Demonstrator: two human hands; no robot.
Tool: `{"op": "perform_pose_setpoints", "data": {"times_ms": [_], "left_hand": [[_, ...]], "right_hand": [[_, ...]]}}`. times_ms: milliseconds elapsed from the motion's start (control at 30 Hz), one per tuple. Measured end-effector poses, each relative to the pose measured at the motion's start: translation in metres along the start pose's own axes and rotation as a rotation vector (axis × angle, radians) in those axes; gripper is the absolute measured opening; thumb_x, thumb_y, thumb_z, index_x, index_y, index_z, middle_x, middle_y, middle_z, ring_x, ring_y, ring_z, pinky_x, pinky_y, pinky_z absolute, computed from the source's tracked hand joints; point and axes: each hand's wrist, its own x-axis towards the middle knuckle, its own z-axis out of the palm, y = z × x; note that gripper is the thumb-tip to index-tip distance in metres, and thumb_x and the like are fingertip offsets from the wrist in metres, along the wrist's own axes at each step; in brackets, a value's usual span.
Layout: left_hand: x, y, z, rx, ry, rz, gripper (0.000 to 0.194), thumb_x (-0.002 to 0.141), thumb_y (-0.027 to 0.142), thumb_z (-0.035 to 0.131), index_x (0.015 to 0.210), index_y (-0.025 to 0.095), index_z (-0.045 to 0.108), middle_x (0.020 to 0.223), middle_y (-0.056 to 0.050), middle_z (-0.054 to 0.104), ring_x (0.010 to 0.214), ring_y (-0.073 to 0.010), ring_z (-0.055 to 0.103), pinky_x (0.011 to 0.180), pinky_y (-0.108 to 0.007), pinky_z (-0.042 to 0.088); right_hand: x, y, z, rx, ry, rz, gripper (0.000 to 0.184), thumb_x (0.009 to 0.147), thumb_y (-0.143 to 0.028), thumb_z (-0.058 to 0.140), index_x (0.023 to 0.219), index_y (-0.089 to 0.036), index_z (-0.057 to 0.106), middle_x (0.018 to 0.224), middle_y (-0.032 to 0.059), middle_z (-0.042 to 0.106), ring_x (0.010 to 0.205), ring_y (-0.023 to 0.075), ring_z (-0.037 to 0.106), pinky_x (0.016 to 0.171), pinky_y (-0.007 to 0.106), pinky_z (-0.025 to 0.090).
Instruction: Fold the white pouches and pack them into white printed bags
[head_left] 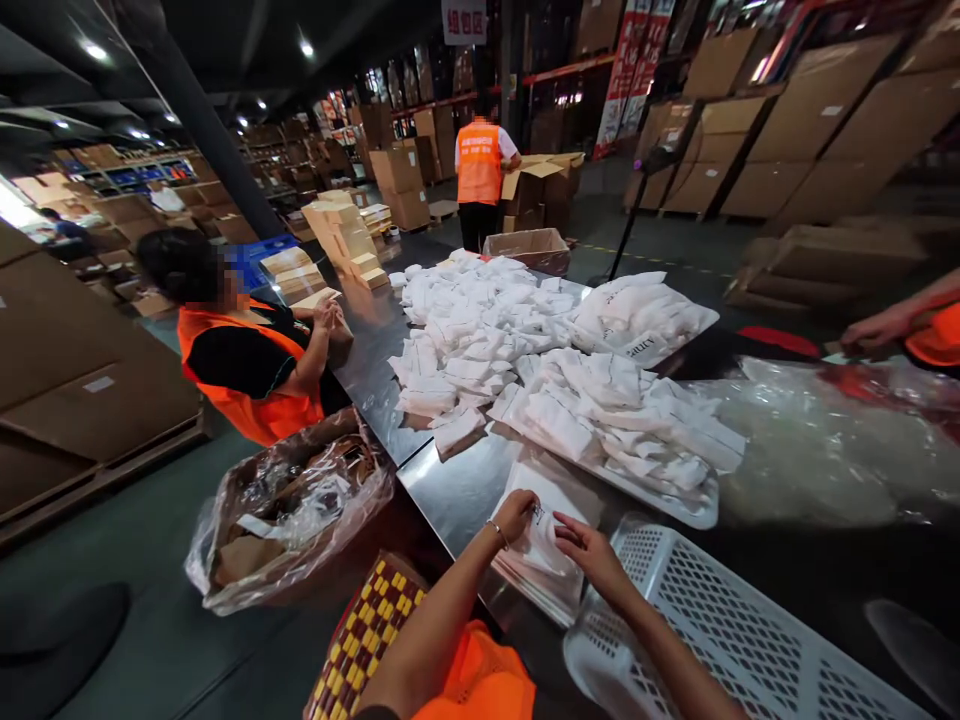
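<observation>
Head view: stack of flat white plastic bags [551,575] lies on the near part of the stainless-steel table [442,500], directly below both hands, dark print showing on the top one. Left hand [517,517] on the upper left of the stack, fingers curled down beside the print; cannot tell whether they pinch the film. Right hand [589,552] opposite, palm down over the bag's right side, fingers slightly apart, nothing seen gripped; fingertip contact unclear. Beyond the stack, a white tray [701,512] heaped with small white packets [600,405]; behind it, a larger loose mound of similar packets [480,315], with a filled printed bag [645,315] on its right. White perforated plastic basket [739,610] just right of the stack, partly under the right forearm. Clear plastic bags [817,450] bunched farther right. Left of the table, a plastic-lined carton [292,540] of wrapping scraps; nearer, a yellow-and-brown woven surface [367,640]. Co-worker in an orange vest [247,350] at the table's left edge, hands together on cardboard.
</observation>
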Motion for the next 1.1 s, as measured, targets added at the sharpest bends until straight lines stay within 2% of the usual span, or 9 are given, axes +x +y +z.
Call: {"op": "perform_pose_setpoints", "data": {"times_ms": [233,300,400,467,533,600,700,833,1100], "left_hand": [[0.003,-0.004,0.002,-0.008,-0.025,-0.011,0.016,0.074,0.007,0.043,0.077,0.018,0.054,0.082,-0.002,0.056,0.085,-0.0168,0.050,0.088,-0.034,0.042],[0.004,-0.005,0.003,-0.005,-0.033,-0.009,0.015,0.073,0.006,0.044,0.077,0.018,0.053,0.080,-0.001,0.055,0.084,-0.0164,0.050,0.088,-0.034,0.042],[0.005,-0.005,0.005,-0.001,-0.042,-0.004,0.015,0.074,0.006,0.044,0.076,0.017,0.053,0.079,0.000,0.053,0.083,-0.0158,0.049,0.087,-0.033,0.042],[0.005,-0.004,0.005,0.003,-0.046,0.000,0.015,0.073,0.005,0.045,0.075,0.017,0.053,0.078,0.000,0.052,0.083,-0.0155,0.049,0.086,-0.033,0.042],[0.005,-0.002,0.004,0.008,-0.049,0.007,0.014,0.072,0.005,0.046,0.074,0.017,0.053,0.078,0.000,0.052,0.083,-0.0155,0.049,0.086,-0.032,0.042],[0.004,0.000,0.004,0.014,-0.049,0.014,0.014,0.073,0.005,0.046,0.073,0.017,0.052,0.078,0.000,0.051,0.082,-0.0157,0.049,0.085,-0.032,0.042],[0.003,0.003,0.004,0.022,-0.041,0.021,0.013,0.074,0.006,0.044,0.072,0.017,0.052,0.076,0.000,0.050,0.081,-0.0161,0.049,0.084,-0.032,0.042],[0.001,0.006,0.005,0.031,-0.034,0.027,0.012,0.075,0.008,0.044,0.073,0.017,0.051,0.076,0.000,0.050,0.082,-0.0164,0.049,0.083,-0.032,0.042],[0.002,0.008,0.004,0.044,-0.043,0.037,0.011,0.075,0.008,0.045,0.072,0.017,0.051,0.077,-0.001,0.051,0.081,-0.0159,0.048,0.083,-0.031,0.042]], "right_hand": [[0.009,0.009,0.003,-0.037,-0.016,0.003,0.064,0.064,-0.060,0.063,0.107,-0.013,0.070,0.096,0.0114,0.072,0.086,0.0256,0.065,0.077,0.041,0.054],[0.009,0.010,0.003,-0.069,0.011,-0.015,0.065,0.067,-0.060,0.059,0.110,-0.013,0.068,0.093,0.0111,0.072,0.082,0.0247,0.065,0.076,0.041,0.054],[0.004,0.009,0.004,-0.221,0.061,-0.152,0.060,0.075,-0.052,0.053,0.122,-0.016,0.062,0.102,0.0119,0.070,0.083,0.0234,0.066,0.081,0.041,0.054],[0.000,0.008,0.004,-0.337,0.052,-0.271,0.054,0.079,-0.046,0.048,0.123,-0.017,0.061,0.111,0.0129,0.068,0.089,0.0241,0.066,0.086,0.042,0.053],[-0.002,0.006,0.003,-0.406,0.025,-0.322,0.050,0.081,-0.044,0.044,0.120,-0.019,0.063,0.117,0.0125,0.066,0.095,0.0251,0.066,0.090,0.044,0.051],[-0.002,0.004,0.004,-0.438,0.015,-0.301,0.049,0.081,-0.042,0.045,0.120,-0.020,0.063,0.116,0.0109,0.067,0.091,0.0241,0.067,0.090,0.044,0.051],[0.000,0.000,0.006,-0.426,0.023,-0.233,0.049,0.079,-0.045,0.048,0.120,-0.021,0.063,0.103,0.0086,0.071,0.080,0.0221,0.066,0.083,0.041,0.054],[0.001,-0.003,0.011,-0.381,0.041,-0.214,0.050,0.078,-0.047,0.048,0.117,-0.019,0.064,0.091,0.0074,0.072,0.081,0.0227,0.066,0.078,0.039,0.054],[-0.001,-0.006,0.012,-0.355,0.052,-0.210,0.057,0.080,-0.056,0.047,0.116,-0.016,0.065,0.093,0.0101,0.072,0.083,0.0244,0.066,0.080,0.040,0.052]]}}
